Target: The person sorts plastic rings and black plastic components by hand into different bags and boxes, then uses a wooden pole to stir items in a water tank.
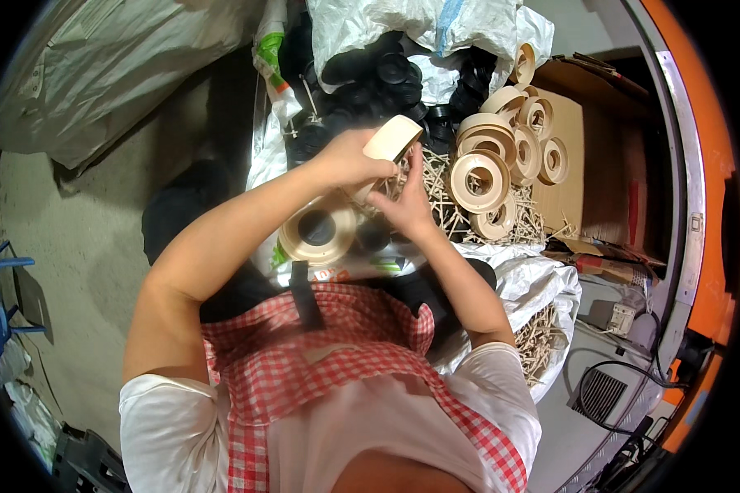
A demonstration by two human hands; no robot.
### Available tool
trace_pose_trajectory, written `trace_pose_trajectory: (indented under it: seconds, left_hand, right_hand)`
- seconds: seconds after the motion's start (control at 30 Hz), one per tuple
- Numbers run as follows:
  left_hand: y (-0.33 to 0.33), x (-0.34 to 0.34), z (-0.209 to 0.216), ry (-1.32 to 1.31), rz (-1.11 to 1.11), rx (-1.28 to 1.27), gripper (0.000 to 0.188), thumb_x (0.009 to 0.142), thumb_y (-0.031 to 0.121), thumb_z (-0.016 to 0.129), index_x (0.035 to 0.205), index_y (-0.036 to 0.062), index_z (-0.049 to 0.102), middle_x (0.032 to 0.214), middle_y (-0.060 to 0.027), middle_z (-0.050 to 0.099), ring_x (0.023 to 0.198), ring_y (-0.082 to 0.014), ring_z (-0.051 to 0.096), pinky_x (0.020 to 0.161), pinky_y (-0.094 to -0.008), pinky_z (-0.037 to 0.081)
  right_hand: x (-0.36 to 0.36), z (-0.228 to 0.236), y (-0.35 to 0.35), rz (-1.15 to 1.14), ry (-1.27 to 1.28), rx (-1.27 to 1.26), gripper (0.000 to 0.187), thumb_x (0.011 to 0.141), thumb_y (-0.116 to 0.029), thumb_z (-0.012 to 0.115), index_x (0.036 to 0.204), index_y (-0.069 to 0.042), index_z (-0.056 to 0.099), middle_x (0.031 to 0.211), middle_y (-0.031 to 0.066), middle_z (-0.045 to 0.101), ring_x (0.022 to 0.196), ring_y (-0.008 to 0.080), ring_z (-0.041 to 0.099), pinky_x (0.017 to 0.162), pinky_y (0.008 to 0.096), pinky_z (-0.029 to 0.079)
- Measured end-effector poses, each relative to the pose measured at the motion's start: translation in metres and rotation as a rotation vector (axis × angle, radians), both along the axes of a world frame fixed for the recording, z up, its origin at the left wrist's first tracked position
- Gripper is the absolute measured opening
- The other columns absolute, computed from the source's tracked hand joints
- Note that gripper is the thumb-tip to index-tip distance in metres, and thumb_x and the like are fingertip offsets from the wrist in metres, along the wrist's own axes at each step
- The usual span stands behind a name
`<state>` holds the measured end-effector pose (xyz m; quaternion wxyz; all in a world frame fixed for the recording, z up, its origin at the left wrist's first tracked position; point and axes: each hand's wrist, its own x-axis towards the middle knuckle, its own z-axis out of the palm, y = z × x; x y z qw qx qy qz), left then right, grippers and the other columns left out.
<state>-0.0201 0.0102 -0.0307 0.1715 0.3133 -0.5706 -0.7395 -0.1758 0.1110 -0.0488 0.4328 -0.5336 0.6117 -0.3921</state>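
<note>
While the left hand [347, 158] grips the held ring [395, 136], a cream ring tilted on edge, the right hand [409, 205] is raised just beside its lower side, its thumb and fingers parted; I cannot tell whether they pinch a small piece. To work well here, I would keep the left hand's grip firm on the outer wall, leave the opening uncovered and let only the right hand's fingertips do the fine work.

Counted: 1 ring in the left hand; 1 lap ring [342, 243] below both hands; at least 8 piled rings [459, 185] right of the right hand, some overlapping. Pale sticks [536, 228] beside that pile and black round parts [395, 69] beyond the hands are too heaped to count.
</note>
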Motion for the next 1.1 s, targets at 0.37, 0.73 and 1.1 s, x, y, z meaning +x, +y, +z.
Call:
trace_pose_trajectory:
  seconds: [0.37, 0.73, 1.1]
  left_hand:
    - [-0.007, 0.020, -0.041, -0.120, -0.054, 0.370, 0.035, 0.077, 0.012, 0.057, 0.110, 0.0009, 0.055, 0.100, -0.0066, 0.059, 0.082, -0.0133, 0.058, 0.075, -0.0247, 0.047]
    - [0.011, -0.002, -0.041, -0.200, 0.035, -0.173, 0.063, 0.082, 0.037, 0.063, 0.126, -0.0032, 0.043, 0.137, -0.0204, 0.035, 0.124, -0.0282, 0.038, 0.096, -0.0382, 0.038]
    - [-0.026, 0.008, 0.004, 0.198, 0.500, 0.258, 0.049, 0.077, 0.020, 0.066, 0.119, 0.0029, 0.048, 0.103, -0.0073, 0.058, 0.091, -0.0142, 0.057, 0.076, -0.0286, 0.047]
  right_hand:
    - [-0.112, -0.039, 0.014, -0.377, 1.176, 0.046, 0.085, 0.066, -0.024, 0.076, 0.133, 0.000, 0.029, 0.116, 0.0210, 0.054, 0.113, 0.0344, 0.048, 0.098, 0.0432, 0.033]
    - [-0.067, -0.024, 0.001, -0.218, 1.016, -0.312, 0.054, 0.072, -0.026, 0.065, 0.117, -0.001, 0.051, 0.101, 0.0180, 0.059, 0.095, 0.0327, 0.054, 0.084, 0.0436, 0.039]
    - [-0.036, -0.082, -0.061, -0.170, 0.899, 0.182, 0.053, 0.073, -0.021, 0.069, 0.115, 0.003, 0.048, 0.114, 0.0248, 0.050, 0.103, 0.0389, 0.049, 0.093, 0.0412, 0.038]
